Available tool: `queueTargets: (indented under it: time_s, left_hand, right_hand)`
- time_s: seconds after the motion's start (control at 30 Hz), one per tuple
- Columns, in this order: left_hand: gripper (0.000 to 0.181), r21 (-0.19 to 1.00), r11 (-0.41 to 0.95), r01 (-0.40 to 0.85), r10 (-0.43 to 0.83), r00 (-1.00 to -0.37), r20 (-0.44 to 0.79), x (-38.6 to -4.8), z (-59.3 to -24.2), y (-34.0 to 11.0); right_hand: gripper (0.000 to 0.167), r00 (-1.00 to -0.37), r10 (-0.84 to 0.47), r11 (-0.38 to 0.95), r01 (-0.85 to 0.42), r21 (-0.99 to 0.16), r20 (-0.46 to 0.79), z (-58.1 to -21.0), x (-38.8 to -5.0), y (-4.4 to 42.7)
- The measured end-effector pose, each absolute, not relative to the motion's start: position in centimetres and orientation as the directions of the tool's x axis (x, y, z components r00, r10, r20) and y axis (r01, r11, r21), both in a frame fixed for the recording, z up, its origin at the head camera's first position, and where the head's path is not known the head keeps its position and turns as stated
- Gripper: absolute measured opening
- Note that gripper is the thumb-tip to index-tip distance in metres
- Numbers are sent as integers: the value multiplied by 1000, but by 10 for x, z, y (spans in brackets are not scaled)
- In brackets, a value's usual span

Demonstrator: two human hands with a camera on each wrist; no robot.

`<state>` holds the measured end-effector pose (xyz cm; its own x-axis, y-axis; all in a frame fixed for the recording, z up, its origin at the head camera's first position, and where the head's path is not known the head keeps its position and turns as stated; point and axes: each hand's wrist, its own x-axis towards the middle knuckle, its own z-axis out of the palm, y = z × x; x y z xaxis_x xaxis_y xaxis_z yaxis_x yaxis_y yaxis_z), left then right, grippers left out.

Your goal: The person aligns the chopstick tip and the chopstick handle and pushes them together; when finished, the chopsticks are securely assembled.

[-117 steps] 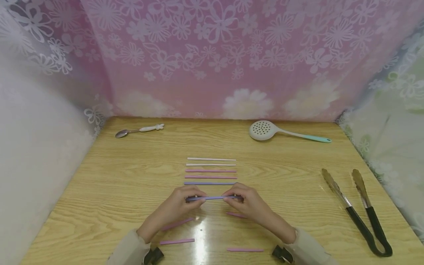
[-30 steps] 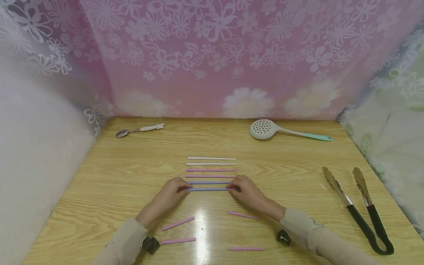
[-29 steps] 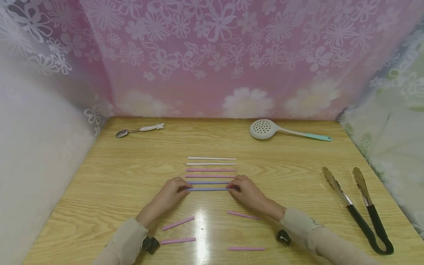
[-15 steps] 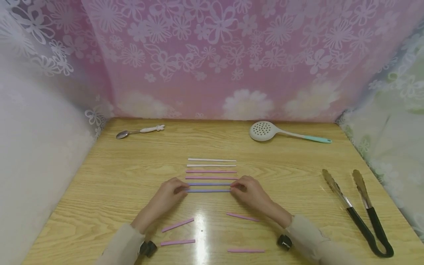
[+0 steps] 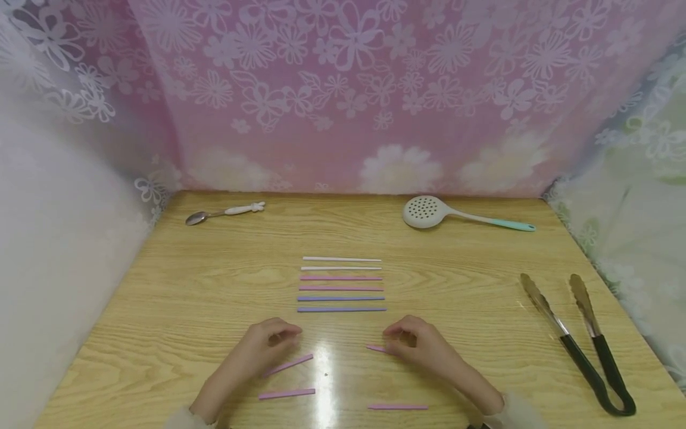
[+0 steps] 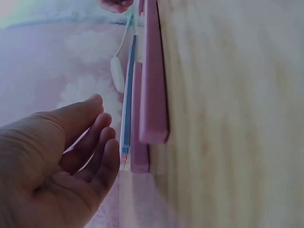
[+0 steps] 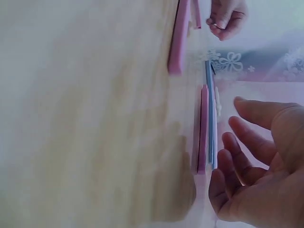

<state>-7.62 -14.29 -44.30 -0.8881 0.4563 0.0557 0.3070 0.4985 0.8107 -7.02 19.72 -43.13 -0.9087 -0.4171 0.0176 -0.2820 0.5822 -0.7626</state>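
Observation:
Two blue chopsticks (image 5: 341, 310) lie side by side as the nearest pair of a row, beyond them two pink chopsticks (image 5: 341, 288) and two white chopsticks (image 5: 341, 268). Loosely bent, my left hand (image 5: 270, 342) hovers over the far end of a slanted short pink stick (image 5: 293, 363) and holds nothing; another short pink stick (image 6: 153, 109) looms large in the left wrist view. My right hand (image 5: 423, 342) is likewise relaxed and holds nothing, hiding part of a short pink stick (image 5: 375, 348). In the right wrist view its fingers are apart from that stick (image 7: 203, 133).
At the back left lies a spoon (image 5: 225, 213) with a white handle. A skimmer (image 5: 424, 212) with a turquoise handle end is at the back right. Black-handled tongs (image 5: 597, 363) lie spread on the right. One more short pink stick (image 5: 398, 407) lies near the front.
Both hands have let go of the nearer blue chopstick, which now lies parallel below the other blue one. They have drawn back toward the front, the right one out over a short pink stick.

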Motion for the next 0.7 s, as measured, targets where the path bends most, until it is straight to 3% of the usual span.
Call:
queueTargets:
  time_s: [0.2, 0.43, 0.7]
  left_hand:
    - [24, 820, 498, 283, 461, -887, 26, -62, -443, -143]
    - [24, 756, 536, 377, 478, -873, 97, -52, -451, -139]
    - [19, 751, 530, 394, 504, -858, 94, -53, -454, -138]
  right_hand:
    - [21, -897, -442, 597, -307, -741, 16, -435, -59, 200]
    - [21, -893, -450, 614, -326, -719, 21, -439, -56, 203]
    - [10, -904, -428, 632, -297, -716, -4, -442, -58, 201]
